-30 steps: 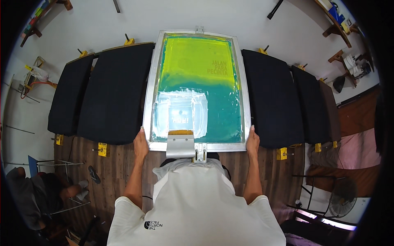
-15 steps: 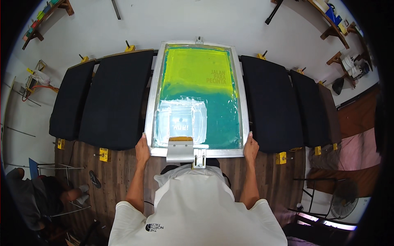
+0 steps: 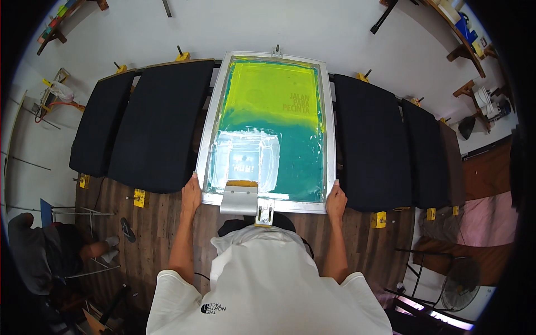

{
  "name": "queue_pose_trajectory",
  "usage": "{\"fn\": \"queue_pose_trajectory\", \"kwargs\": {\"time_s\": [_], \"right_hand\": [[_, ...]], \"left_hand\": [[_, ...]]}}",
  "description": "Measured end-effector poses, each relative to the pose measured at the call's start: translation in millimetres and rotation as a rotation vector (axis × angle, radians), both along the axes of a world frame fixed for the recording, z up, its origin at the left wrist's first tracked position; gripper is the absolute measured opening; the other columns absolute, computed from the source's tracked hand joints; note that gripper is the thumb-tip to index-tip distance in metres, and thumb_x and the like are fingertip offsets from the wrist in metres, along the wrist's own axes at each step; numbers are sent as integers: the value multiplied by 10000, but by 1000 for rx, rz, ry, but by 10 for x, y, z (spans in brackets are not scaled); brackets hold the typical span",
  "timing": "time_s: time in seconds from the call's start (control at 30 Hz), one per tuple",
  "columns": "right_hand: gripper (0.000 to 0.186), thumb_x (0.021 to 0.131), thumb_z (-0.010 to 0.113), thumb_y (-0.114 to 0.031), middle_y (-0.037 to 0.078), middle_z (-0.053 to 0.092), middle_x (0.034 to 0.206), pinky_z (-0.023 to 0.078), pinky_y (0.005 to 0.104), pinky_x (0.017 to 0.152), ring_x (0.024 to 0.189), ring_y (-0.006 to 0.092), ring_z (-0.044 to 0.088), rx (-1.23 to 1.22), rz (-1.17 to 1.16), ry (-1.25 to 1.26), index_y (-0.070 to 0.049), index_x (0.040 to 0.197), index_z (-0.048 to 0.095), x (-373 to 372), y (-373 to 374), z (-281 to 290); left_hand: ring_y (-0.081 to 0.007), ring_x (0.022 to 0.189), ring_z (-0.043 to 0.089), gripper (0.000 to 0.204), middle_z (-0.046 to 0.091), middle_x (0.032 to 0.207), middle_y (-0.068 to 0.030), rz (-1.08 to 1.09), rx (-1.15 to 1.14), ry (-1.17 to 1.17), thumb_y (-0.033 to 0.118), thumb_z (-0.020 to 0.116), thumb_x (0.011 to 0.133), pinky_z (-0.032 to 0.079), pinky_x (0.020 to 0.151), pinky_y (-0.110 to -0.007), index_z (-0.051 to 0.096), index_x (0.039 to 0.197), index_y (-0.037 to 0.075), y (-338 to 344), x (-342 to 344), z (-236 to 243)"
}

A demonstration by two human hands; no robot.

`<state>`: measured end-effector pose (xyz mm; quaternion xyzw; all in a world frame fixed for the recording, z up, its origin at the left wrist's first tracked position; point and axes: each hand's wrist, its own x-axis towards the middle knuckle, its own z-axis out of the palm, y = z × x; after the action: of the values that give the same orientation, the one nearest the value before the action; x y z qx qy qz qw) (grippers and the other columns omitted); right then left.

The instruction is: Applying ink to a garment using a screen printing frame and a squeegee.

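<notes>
- White floor and brown wooden planking surrounded a row of black-covered pallets [image 3: 162, 123], which spread away to either side of the hands.
- Between the hands lay the screen frame [image 3: 268, 131], an aluminium rectangle with yellow-to-teal mesh, its near rail just ahead of the person's chest.
- Left hand [image 3: 191, 192] clasped the near left corner of the frame; right hand [image 3: 336, 198] clasped the near right corner. Both were closed on the rail, not released.
- Compared with the views half a second and one second before, the frame's outline had barely moved and the hands sat at the same corners; judged from this, the screen was being steadied or seated rather than swung.
- Long axis of the frame ran straight away from the hands, its far short rail towards the white floor.
- A squeegee [image 3: 241, 196] with a metal holder rested on the near rail between the hands, beside a patch of white ink [image 3: 245, 159].
- A seated person [image 3: 39, 251] was well off beyond the left hand.
</notes>
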<state>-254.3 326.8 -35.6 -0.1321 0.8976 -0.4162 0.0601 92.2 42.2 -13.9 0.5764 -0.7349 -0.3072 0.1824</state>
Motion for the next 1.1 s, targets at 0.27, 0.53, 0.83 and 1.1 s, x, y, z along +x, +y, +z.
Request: {"fn": "queue_pose_trajectory", "kwargs": {"time_s": [0.27,0.53,0.83,1.1], "right_hand": [[484,882,669,-202,232,575,1173,475,495,862,1068,407,570,348,250,489,13,1293,531,486,-181,706],[718,683,824,-193,207,506,1321,448,495,958,1201,362,527,271,1042,621,-59,1320,524,1854,-877,945],[272,675,701,-28,202,666,931,547,447,793,909,379,647,258,939,336,-14,946,682,1518,-1393,985],[257,626,648,-8,237,677,794,553,458,717,765,412,668,297,984,190,-30,870,728,1366,-1554,1082]], "left_hand": [[-413,1151,548,531,554,1264,-280,-29,-259,46,335,509,1002,415,1022,-456,458,1359,-55,25,92,-16],[-382,1306,451,813,503,1371,-203,-942,-293,-19,230,826,685,380,1069,-444,456,1374,8,699,-33,1001],[-416,968,650,432,668,1016,-265,-966,-161,-97,-46,614,706,526,848,-464,631,1137,-29,270,-554,851],[-414,815,681,240,691,847,-256,-1130,-34,-175,9,635,676,549,777,-455,696,908,-4,-54,-719,961]]}}
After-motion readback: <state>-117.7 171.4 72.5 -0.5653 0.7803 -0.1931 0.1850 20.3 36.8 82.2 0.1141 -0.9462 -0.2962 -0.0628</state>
